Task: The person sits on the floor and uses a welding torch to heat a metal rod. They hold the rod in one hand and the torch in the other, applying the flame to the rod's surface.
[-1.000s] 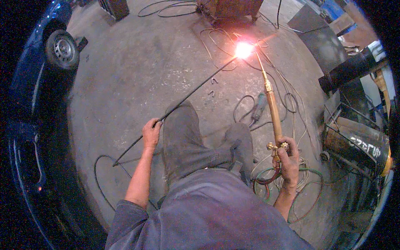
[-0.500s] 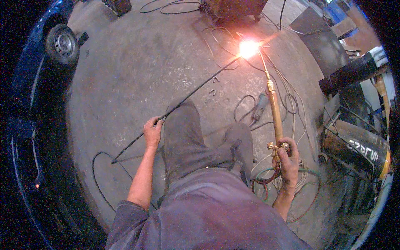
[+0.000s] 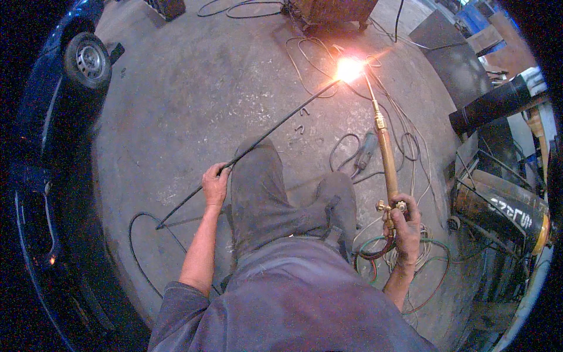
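My left hand is closed around a long dark metal rod, which slants up and to the right across my left knee. The rod's far end disappears into a bright orange-white glow. My right hand grips a brass gas torch near its valve knobs. The torch points away from me, and its thin tip meets the same glow. Glare hides the rod's end and the flame's shape. Red and green hoses hang from the torch's base by my right hand.
An angle grinder lies on the concrete floor beyond my right knee, among loose cables. Small bent metal pieces lie left of it. A dark blue car stands at left. Pipes and a cylinder crowd the right; a rusty box stands ahead.
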The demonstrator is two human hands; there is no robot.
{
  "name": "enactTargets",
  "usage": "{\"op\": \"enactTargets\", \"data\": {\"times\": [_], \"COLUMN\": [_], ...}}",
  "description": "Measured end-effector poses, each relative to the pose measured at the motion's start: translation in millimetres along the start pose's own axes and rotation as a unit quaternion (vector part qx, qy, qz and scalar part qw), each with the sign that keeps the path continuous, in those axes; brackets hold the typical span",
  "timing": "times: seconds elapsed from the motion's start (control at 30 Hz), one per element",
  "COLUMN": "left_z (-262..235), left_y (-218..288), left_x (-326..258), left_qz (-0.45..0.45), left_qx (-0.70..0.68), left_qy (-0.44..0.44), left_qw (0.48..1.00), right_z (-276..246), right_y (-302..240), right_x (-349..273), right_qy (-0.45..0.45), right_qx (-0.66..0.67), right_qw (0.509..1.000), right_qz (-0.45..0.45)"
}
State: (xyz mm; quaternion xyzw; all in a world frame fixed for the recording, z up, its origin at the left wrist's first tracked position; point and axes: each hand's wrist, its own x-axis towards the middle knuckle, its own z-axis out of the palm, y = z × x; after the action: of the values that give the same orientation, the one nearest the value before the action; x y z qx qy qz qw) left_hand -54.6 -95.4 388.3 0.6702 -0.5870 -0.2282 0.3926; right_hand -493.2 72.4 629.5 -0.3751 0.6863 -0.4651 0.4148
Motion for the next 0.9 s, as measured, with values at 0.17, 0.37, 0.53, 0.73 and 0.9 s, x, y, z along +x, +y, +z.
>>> {"op": "enactTargets", "data": {"times": [0.17, 0.37, 0.53, 0.73, 0.9], "left_z": [0, 1, 3, 7, 5], "left_y": [-2, -5, -9, -14, -11], "left_x": [0, 0, 1, 0, -2], "left_qz": [0.002, 0.005, 0.004, -0.002, -0.005], "left_qx": [0.0, 0.005, 0.003, -0.017, -0.005], "left_qy": [-0.004, -0.002, -0.006, -0.005, -0.006], "left_qw": [1.0, 1.0, 1.0, 1.0, 1.0], "right_z": [1, -1, 1, 3, 2], "right_y": [1, -1, -3, -2, 0], "right_x": [2, 1, 0, 1, 1], "right_qy": [-0.005, 0.008, 0.008, 0.014, 0.01], "right_qx": [0.001, -0.023, -0.025, -0.025, -0.019], "right_qw": [1.0, 1.0, 1.0, 1.0, 1.0], "right_qz": [-0.013, 0.015, -0.004, -0.008, 0.001]}}
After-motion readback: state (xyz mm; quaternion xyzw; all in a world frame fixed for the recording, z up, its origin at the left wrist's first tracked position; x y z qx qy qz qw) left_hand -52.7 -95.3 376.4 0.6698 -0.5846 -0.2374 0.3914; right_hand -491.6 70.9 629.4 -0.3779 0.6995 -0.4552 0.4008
